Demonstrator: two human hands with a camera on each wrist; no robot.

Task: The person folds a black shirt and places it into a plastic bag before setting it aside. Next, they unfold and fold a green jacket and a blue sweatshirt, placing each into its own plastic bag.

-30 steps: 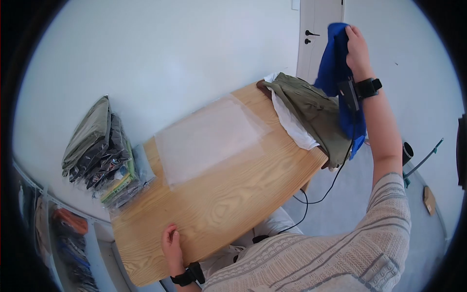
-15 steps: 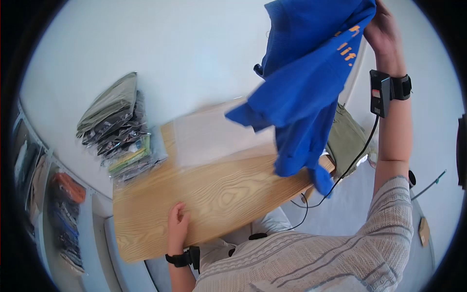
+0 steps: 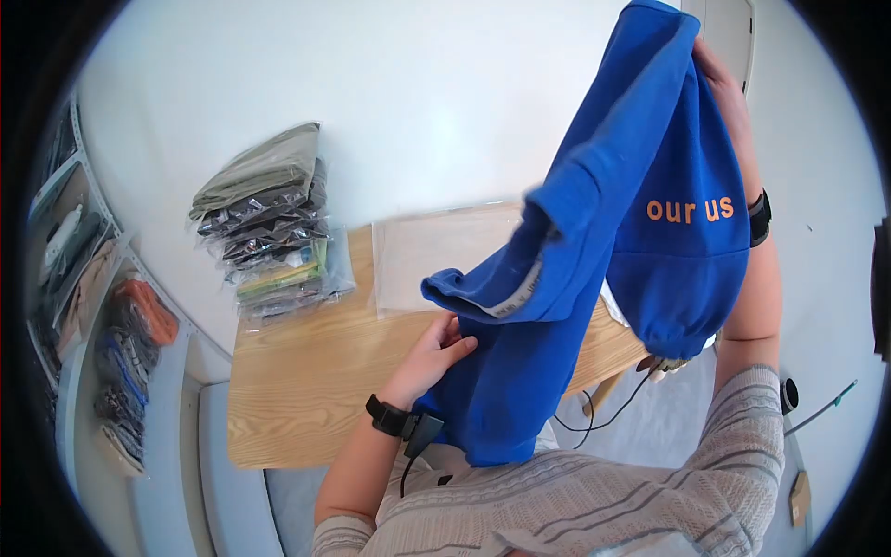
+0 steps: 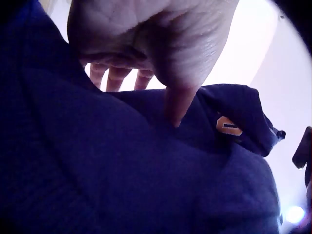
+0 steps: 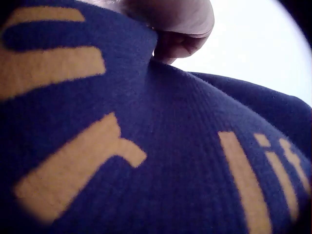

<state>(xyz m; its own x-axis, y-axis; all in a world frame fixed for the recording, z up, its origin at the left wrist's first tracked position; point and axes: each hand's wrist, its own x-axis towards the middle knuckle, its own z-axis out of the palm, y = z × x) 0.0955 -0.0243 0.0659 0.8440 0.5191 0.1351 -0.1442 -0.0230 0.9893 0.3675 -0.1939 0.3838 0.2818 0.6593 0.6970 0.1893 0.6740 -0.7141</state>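
Observation:
A blue sweatshirt (image 3: pixel 575 278) with orange lettering hangs in front of me over the table's right part. My right hand (image 3: pixel 729 88) grips it high up at the right, its fingers partly hidden by the cloth. In the right wrist view, bent fingers (image 5: pixel 183 44) show at the top of a fold above large orange letters. My left hand (image 3: pixel 432 357) is at the sweatshirt's lower left side, just under a ribbed opening. In the left wrist view its thumb (image 4: pixel 179 105) lies straight against the cloth, while the loosely extended fingers reach behind the fabric edge.
On the wooden table (image 3: pixel 306 390), a stack of bagged clothes (image 3: pixel 278 223) stands at the back left. Clear plastic bags (image 3: pixel 445 251) lie flat by the wall. Shelves (image 3: pixel 139 353) with folded clothes are at the left. A cable (image 3: pixel 589 422) hangs below the table's right side.
My right hand first lifted the blue sweatshirt from the far right, then brought it before me. My left hand has risen from the table's front edge to the sweatshirt.

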